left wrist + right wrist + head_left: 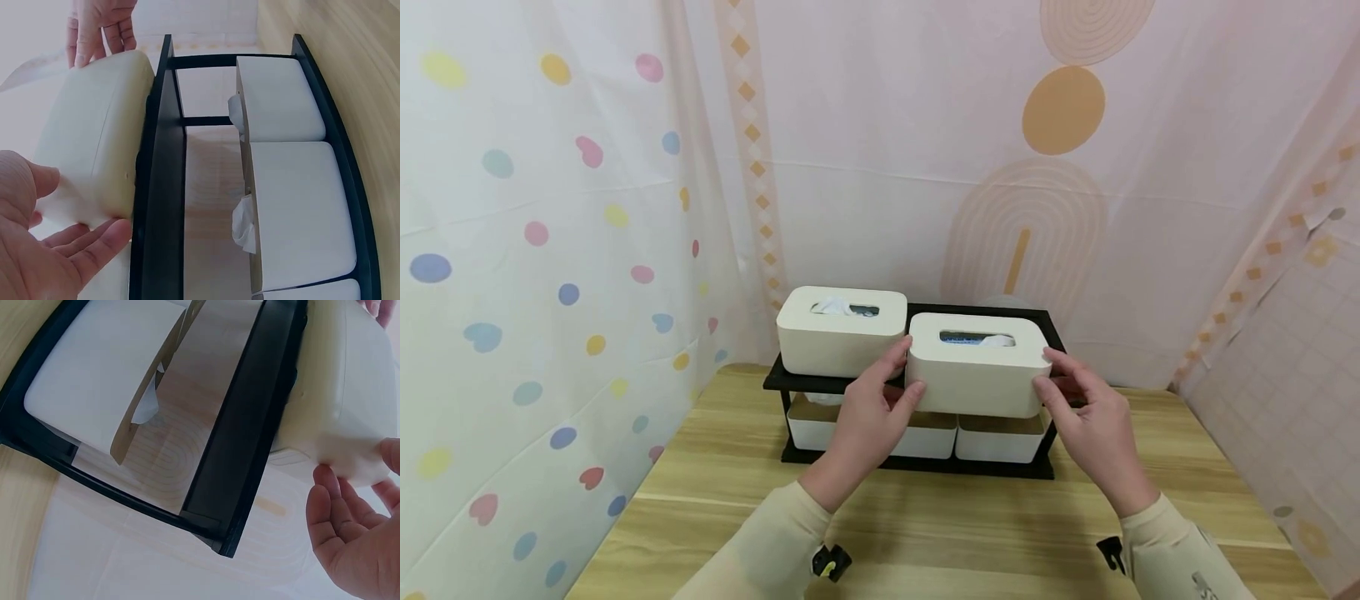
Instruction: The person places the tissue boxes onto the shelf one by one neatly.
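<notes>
A cream tissue box [977, 390] with a slot on top and white tissue inside sits at the right of a black two-tier rack's upper shelf [820, 384]. My left hand [867, 417] holds its left end, thumb at the front corner and fingers along the side. On the opposite end, my right hand [1093, 425] grips the right corner the same way. In the left wrist view the box [94, 137] rests against the shelf's edge. The right wrist view shows fingertips [325, 476] touching its lower end. A second cream tissue box [842, 354] stands to its left.
The rack's lower tier holds several white boxes [1000, 443] with brown tops, tissue showing from some. The rack stands on a wood-grain table [970, 533]. A dotted curtain [550, 292] hangs at the left, a patterned one [880, 208] behind.
</notes>
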Available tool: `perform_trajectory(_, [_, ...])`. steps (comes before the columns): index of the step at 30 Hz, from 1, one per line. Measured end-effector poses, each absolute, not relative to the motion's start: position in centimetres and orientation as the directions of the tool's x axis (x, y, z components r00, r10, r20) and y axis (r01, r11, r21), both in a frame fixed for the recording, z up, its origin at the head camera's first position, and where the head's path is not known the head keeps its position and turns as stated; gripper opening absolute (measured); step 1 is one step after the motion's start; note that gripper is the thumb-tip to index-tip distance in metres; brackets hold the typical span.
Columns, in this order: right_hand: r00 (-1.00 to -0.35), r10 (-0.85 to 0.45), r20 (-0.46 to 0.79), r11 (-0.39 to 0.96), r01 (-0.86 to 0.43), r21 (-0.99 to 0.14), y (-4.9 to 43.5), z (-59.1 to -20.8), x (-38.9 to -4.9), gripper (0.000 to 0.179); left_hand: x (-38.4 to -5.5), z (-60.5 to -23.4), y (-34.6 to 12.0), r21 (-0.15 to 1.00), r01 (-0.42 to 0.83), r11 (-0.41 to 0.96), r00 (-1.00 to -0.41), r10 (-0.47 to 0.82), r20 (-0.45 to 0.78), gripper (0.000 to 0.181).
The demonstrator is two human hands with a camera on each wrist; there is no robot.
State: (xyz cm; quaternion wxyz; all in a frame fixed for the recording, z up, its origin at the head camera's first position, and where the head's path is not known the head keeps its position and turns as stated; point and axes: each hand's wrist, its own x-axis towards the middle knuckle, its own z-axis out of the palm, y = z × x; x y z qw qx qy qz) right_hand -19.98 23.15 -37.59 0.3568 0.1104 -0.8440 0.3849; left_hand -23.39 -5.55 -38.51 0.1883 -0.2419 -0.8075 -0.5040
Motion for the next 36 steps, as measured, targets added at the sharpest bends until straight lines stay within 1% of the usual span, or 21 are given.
perform_trajectory(7, [-0.704,0.12,0.7,0.67,-0.463,-0.58,23.0,-37.6,-20.2,0.041,-22.6,-38.9,-5.5,0.629,0.647,0.431,-0.759,0.279,0.588,0.067])
perform_trajectory(12, [-0.696,0.141,0.704,0.658,-0.466,-0.592,22.9,-37.5,-20.2,0.04,-22.3,-39.3,-5.4,0.512,0.714,0.477,-0.686,0.327,0.65,0.067])
perform_trajectory(16, [-0.699,0.147,0.7,0.655,-0.461,-0.598,22.9,-37.5,-20.0,0.041,-22.1,-39.6,-5.3,0.471,0.74,0.48,-0.655,0.356,0.667,0.067])
perform_trajectory(23, [-0.702,0.154,0.696,0.652,-0.457,-0.605,23.0,-37.7,-19.9,0.042,-22.0,-39.6,-5.2,0.443,0.733,0.517,-0.663,0.395,0.636,0.073])
perform_trajectory(26, [-0.705,0.143,0.695,0.661,-0.455,-0.597,23.1,-37.7,-19.8,0.043,-22.0,-39.6,-5.2,0.429,0.729,0.533,-0.663,0.394,0.637,0.074])
perform_trajectory(30, [-0.705,0.12,0.699,0.677,-0.456,-0.577,23.1,-37.7,-19.8,0.045,-22.2,-39.5,-5.1,0.385,0.727,0.569,-0.65,0.387,0.654,0.076])
perform_trajectory(33, [-0.692,0.108,0.714,0.687,-0.467,-0.557,23.1,-37.6,-19.9,0.045,-22.2,-39.3,-5.1,0.345,0.722,0.6,-0.639,0.385,0.666,0.077])
perform_trajectory(36, [-0.661,0.096,0.744,0.703,-0.484,-0.521,23.1,-37.7,-20.0,0.044,-22.2,-39.1,-5.1,0.325,0.712,0.623,-0.642,0.389,0.66,0.078])
